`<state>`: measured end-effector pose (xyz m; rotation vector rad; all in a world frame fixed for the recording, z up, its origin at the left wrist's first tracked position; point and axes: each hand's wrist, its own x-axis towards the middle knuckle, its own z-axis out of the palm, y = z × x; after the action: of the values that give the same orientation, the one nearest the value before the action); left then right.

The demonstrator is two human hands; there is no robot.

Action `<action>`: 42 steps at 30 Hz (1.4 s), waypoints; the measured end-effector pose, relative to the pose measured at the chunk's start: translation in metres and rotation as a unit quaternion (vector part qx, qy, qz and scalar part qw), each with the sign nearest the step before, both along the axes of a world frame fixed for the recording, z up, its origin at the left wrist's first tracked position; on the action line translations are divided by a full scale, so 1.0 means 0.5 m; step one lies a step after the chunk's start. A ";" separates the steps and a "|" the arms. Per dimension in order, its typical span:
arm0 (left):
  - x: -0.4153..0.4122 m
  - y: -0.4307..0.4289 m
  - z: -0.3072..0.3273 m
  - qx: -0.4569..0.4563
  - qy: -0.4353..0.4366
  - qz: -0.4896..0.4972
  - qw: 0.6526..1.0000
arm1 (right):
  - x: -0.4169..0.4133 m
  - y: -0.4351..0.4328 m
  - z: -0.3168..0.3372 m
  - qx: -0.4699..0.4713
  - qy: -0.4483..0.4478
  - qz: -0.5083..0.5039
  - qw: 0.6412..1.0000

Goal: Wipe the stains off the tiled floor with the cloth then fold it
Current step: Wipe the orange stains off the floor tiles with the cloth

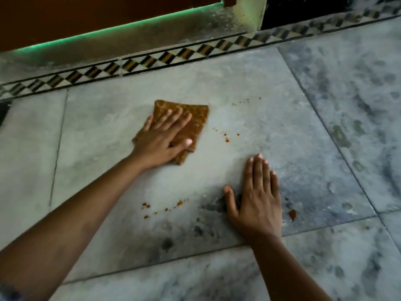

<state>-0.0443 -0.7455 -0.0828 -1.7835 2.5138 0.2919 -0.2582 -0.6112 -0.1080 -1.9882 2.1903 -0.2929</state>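
Observation:
A brown patterned cloth [196, 118], folded into a rough square, lies on the grey marble floor tile [249, 170]. My left hand [162, 140] presses flat on the cloth with fingers spread over it. My right hand [256, 200] rests palm down on the bare tile, nearer to me and to the right, holding nothing. Orange-brown stain spots [225, 136] dot the tile just right of the cloth. Another trail of stain drops [160, 208] lies nearer me, and a bigger blot [292, 213] sits beside my right hand. Faint specks [245, 102] lie farther off.
A checkered inlay border [152, 61] runs across the far side of the tile. Behind it rises a low step with a green-lit edge [121, 29]. Darker, mottled tiles [358, 105] lie to the right.

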 end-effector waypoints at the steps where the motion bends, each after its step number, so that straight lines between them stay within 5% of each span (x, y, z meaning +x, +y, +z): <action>1: 0.027 -0.021 0.001 0.007 -0.009 0.028 1.000 | 0.001 -0.001 0.001 0.000 0.001 -0.002 1.000; 6: -0.036 -0.196 0.003 0.050 0.005 0.198 0.979 | 0.002 -0.002 -0.002 -0.003 -0.002 -0.003 1.000; 10: -0.132 -0.081 -0.013 0.023 -0.009 0.075 0.997 | 0.000 0.001 0.001 0.003 0.001 0.004 1.000; 14: -0.011 0.108 -0.011 0.003 -0.007 -0.023 1.000 | -0.002 0.001 0.006 0.015 -0.006 0.016 1.000; 18: 0.102 0.044 0.005 0.023 -0.038 0.180 0.983 | 0.000 0.002 0.001 0.004 -0.014 0.006 1.000; 21: 0.031 -0.074 0.019 0.038 -0.008 0.267 0.963 | -0.001 0.003 0.000 -0.003 -0.007 0.002 1.000; 27: -0.227 -0.057 0.019 0.055 0.007 0.088 0.995 | -0.001 0.005 0.004 -0.015 0.026 -0.002 1.000; 31: -0.173 0.061 0.003 0.030 -0.019 -0.041 0.999 | 0.001 0.012 0.016 -0.030 0.018 -0.014 0.999; 38: -0.156 -0.053 0.036 0.098 -0.013 0.110 0.989 | -0.133 0.034 0.039 -0.054 -0.021 -0.125 0.990; 42: -0.209 -0.014 -0.001 0.049 -0.022 0.062 0.997 | -0.195 0.036 0.006 -0.013 -0.007 -0.120 0.993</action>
<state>-0.1487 -0.7525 -0.0832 -1.8884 2.3225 0.3706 -0.3559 -0.5932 -0.1048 -1.7276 2.4303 -0.3687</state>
